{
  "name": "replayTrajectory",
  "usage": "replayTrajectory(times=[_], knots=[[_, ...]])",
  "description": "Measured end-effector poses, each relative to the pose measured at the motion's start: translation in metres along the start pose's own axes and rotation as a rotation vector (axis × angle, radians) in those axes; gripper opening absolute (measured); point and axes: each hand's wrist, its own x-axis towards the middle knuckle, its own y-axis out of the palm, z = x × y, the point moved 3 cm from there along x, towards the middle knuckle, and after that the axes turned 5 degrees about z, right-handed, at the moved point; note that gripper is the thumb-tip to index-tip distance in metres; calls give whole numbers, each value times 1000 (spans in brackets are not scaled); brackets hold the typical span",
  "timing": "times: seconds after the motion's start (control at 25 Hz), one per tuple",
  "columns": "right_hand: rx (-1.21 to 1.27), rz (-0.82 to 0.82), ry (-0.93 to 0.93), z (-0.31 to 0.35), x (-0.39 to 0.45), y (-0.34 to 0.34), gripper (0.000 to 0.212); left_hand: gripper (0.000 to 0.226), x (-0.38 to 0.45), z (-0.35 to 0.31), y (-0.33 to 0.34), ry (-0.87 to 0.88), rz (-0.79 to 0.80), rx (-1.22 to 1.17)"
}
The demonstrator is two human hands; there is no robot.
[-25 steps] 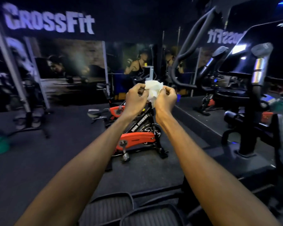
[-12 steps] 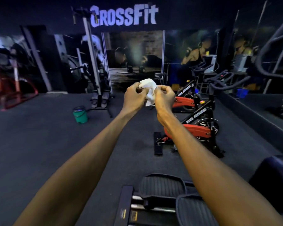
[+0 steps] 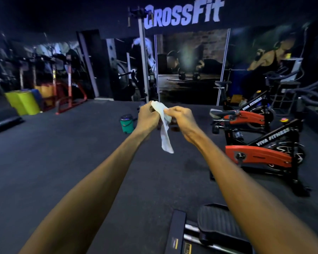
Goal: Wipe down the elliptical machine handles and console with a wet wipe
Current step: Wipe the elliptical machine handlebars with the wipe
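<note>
Both the left hand (image 3: 147,117) and the right hand (image 3: 181,119) pinch a white wet wipe (image 3: 164,129) that dangles between them, near a green bucket (image 3: 127,124) on the far floor.

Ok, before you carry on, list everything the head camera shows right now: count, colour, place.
wet wipe: one, white, held up between both hands, its tail hanging down
spin bikes: two, red and black, on the floor at right
bin: one, green with a dark lid, on the floor behind the hands
elliptical pedal: one plainly seen, black, bottom edge, by the machine's rails
boxes: a few, yellow-green, far left
red frame: one, red, left background
CrossFit sign: one, white, on the back wall
left hand: grips the wipe's upper part
right hand: pinches the wipe's edge
</note>
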Motion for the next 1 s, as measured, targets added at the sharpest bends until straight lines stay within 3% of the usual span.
replayTrajectory(times=[0.16, 0.24, 0.32, 0.4, 0.56, 0.64, 0.76, 0.88, 1.0], knots=[[-110, -68, -59, -29, 59, 36, 14, 22, 39, 43, -38, -208, -6, -190], [-146, -115, -77, -41, 100, 49, 18, 38, 67, 68, -51, -374, 60, -309], [-211, -152, -58, -49, 142, 60, 22, 56, 102, 90, -64, -430, 163, -290], [-248, -161, -52, -53, 177, 67, 23, 55, 133, 104, -73, -391, 231, -213], [-109, -216, 6, -70, 240, 66, 24, 20, 199, 125, -81, -257, 184, -206], [-31, -261, 37, -82, 273, 61, 20, 23, 236, 136, -75, -257, 241, -284], [119, -325, 92, -96, 324, 54, 20, 39, 290, 159, -57, -284, 470, -220], [263, -345, 66, -99, 370, 45, 23, 20, 352, 186, -43, -211, 430, -197], [74, -365, 82, -103, 412, 28, 40, 18, 421, 207, -30, -218, 417, -262]])
